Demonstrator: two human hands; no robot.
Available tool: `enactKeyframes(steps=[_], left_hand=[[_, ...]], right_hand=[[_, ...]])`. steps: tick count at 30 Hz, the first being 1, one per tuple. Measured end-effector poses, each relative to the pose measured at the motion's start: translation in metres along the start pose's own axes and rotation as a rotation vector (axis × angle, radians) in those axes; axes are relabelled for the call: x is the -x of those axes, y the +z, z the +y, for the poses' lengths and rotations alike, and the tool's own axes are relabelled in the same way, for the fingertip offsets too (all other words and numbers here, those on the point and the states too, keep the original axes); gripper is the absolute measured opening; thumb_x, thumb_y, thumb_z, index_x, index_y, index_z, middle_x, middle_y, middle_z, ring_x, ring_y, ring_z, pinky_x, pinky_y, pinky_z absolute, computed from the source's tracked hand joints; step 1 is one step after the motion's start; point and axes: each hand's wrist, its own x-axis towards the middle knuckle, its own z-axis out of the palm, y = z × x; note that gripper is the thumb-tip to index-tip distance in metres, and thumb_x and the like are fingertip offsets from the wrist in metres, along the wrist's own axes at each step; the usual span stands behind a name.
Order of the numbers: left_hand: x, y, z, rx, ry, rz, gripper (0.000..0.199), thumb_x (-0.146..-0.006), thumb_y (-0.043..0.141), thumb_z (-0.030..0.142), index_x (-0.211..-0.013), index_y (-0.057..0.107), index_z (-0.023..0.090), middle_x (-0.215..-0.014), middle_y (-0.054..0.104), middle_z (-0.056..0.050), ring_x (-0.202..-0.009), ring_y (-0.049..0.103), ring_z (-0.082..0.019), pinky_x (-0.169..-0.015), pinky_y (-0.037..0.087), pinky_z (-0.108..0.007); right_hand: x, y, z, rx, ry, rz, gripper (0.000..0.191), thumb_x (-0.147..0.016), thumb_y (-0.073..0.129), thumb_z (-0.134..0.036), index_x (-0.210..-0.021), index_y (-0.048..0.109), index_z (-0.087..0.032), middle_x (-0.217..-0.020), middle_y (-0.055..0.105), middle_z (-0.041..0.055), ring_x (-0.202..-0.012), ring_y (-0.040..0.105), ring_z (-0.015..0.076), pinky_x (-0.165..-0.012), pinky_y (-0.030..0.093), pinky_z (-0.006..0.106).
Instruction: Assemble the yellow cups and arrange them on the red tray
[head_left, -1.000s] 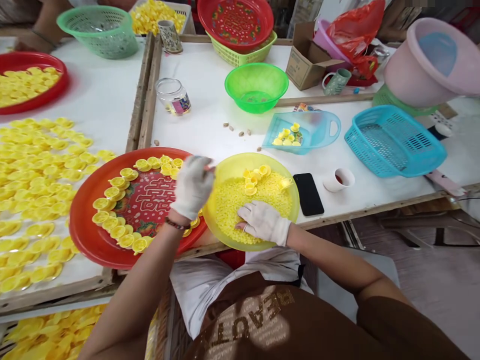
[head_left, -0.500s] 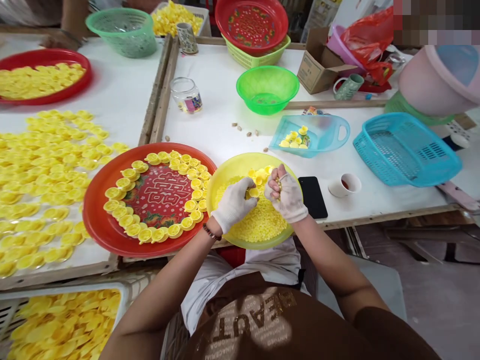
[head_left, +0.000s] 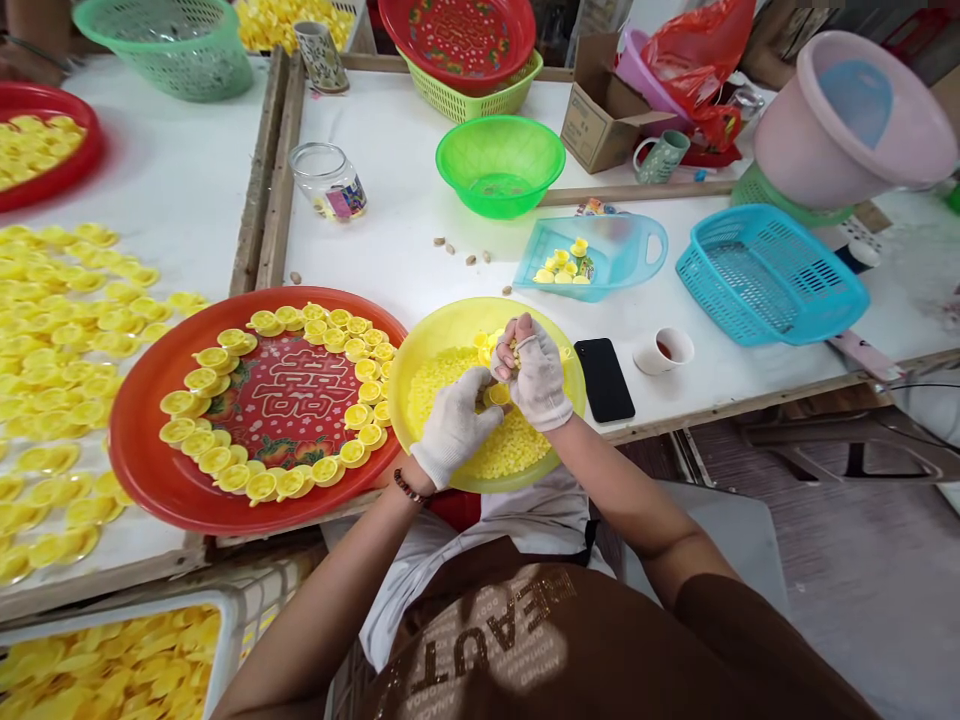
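Note:
A yellow bowl (head_left: 420, 330) holds many small yellow pieces and a few yellow cups near its far side. Over it, my left hand (head_left: 459, 420), in a white glove, has thumb and fingers round a small yellow cup (head_left: 496, 396). My right hand (head_left: 531, 372), also gloved with bare fingertips, is curled closed just above and to the right, with small yellow pieces (head_left: 514, 352) showing between its fingers. To the left, a red tray (head_left: 150, 350) carries a ring of yellow cups (head_left: 262, 486) around its patterned centre.
A black phone (head_left: 604, 380) and a paper cup (head_left: 663, 350) lie right of the bowl. Behind are a blue scoop (head_left: 630, 262), green bowl (head_left: 501, 165) and glass jar (head_left: 328, 182). A blue basket (head_left: 772, 275) is at the right, loose yellow cups (head_left: 67, 340) at the left.
The view has shifted, so the table things appear further left. My hands remain over the yellow bowl, and a yellow cup now shows between my left fingers and thumb.

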Motion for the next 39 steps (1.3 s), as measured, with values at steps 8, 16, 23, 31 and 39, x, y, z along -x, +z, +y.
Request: enactKeyframes(steps=[8,16,23,31,39], left_hand=[[0.002,-0.002,0.004,-0.038,0.052,0.072,0.025,-0.084,0.069,0.029,-0.106,0.063,0.02,-0.105,0.073,-0.007,-0.092,0.068,-0.021,-0.087,0.056,-0.036],[0.037,-0.091,-0.015,-0.309,-0.009,0.381,0.036,-0.09,0.063,0.033,-0.123,0.067,0.018,-0.119,0.074,-0.009,-0.105,0.07,-0.023,-0.1,0.054,-0.036],[0.08,-0.163,-0.082,-0.604,-0.431,0.088,0.041,-0.081,0.059,0.028,-0.119,0.067,0.016,-0.113,0.074,-0.011,-0.102,0.07,-0.029,-0.091,0.053,-0.037],[0.077,-0.159,-0.083,-0.529,-0.372,-0.075,0.036,-0.085,0.055,0.039,-0.11,0.068,0.018,-0.107,0.075,-0.012,-0.097,0.071,-0.029,-0.085,0.053,-0.037],[-0.011,-0.078,-0.018,-0.401,0.081,0.053,0.023,-0.094,0.055,0.026,-0.11,0.07,0.018,-0.106,0.074,-0.01,-0.099,0.07,-0.025,-0.091,0.053,-0.036]], right_hand=[[-0.003,-0.015,-0.013,-0.02,0.1,0.03,0.052,-0.089,0.061,-0.073,-0.079,0.044,-0.025,-0.055,0.033,-0.0094,-0.042,0.027,0.0072,-0.042,0.024,0.022],[0.022,-0.055,-0.008,0.667,-0.074,-0.21,0.036,-0.098,0.061,-0.051,-0.078,0.055,-0.023,-0.061,0.045,-0.0047,-0.052,0.041,0.0103,-0.05,0.034,0.027],[0.028,-0.056,-0.005,1.049,-0.246,-0.418,0.027,-0.102,0.054,-0.042,-0.086,0.061,-0.022,-0.075,0.059,0.0007,-0.07,0.054,0.0159,-0.065,0.043,0.031],[0.038,-0.035,-0.003,1.55,-0.375,-0.793,0.025,-0.103,0.052,-0.037,-0.101,0.066,-0.017,-0.1,0.067,0.0104,-0.092,0.059,0.0248,-0.083,0.046,0.039],[0.052,-0.024,0.013,1.681,-0.285,-0.947,0.034,-0.105,0.052,-0.043,-0.097,0.067,-0.014,-0.095,0.069,0.011,-0.086,0.06,0.0228,-0.078,0.044,0.036]])
